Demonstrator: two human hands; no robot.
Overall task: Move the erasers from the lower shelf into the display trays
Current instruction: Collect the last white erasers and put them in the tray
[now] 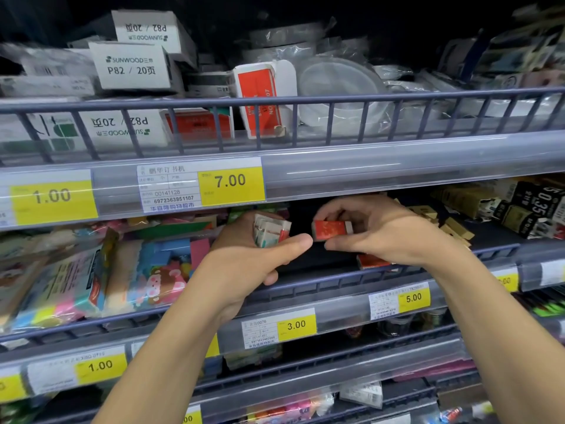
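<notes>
From the head camera, a store rack fills the view, each level fronted by a blue wire rail (305,101) and a clear price strip with yellow tags (230,182). The upper shelf holds white SUNWOOD boxes (134,67), a red-and-white box (260,99) standing on end against the rail, and clear plastic lidded containers (339,87) in wrapping. On the middle shelf (321,255), the left part is packed with colourful wrapped packets (146,270) leaning on the rail, the right part with dark and tan small boxes (526,206), and a dark bare stretch lies between them, where both hands work. The left hand (253,258) is curled round a small stack of erasers (270,229) in white-and-red sleeves, thumb across the front; the stack stands roughly upright with its long axis tilted a little to the right. The right hand (379,228) pinches a single red-sleeved eraser (331,229) between thumb below and fingers above; its long axis runs left to right, and a white end shows on its right. The two hands are close together, thumb tips nearly meeting. Another red eraser (373,261) lies flat on the shelf just under the right hand, behind the rail, long axis also left to right. Lower shelves carry more price tags and blurred small goods.
</notes>
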